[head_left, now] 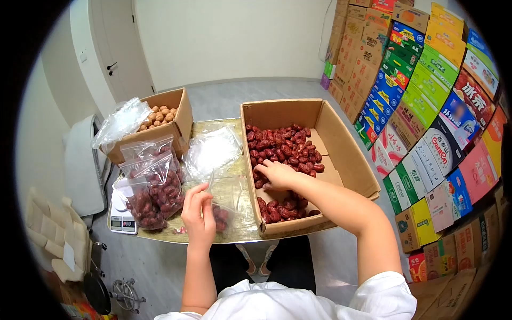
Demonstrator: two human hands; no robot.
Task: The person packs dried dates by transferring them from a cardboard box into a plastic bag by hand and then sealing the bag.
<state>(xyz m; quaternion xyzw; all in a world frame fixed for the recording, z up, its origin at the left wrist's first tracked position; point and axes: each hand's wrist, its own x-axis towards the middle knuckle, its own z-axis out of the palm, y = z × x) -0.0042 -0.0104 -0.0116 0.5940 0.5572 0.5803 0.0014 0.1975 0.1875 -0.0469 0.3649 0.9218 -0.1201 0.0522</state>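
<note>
My left hand (199,211) pinches the edge of a small clear zip bag (229,193) at the table's front. A few red dates (221,216) lie in the bottom of this bag. My right hand (278,176) reaches into an open cardboard box (346,160), its fingers curled down around dried red dates (280,143); the fingertips are partly hidden among them. Filled zip bags of dates (164,186) stand together left of my left hand. Behind it lies a stack of empty clear bags (213,149).
A white digital scale (124,221) sits at the table's left edge, partly under the filled bags. Behind it, a cardboard box of walnuts (160,118) has plastic bags (124,121) draped over its corner. Stacked cartons (421,101) line the right side; a beige chair (56,229) stands left.
</note>
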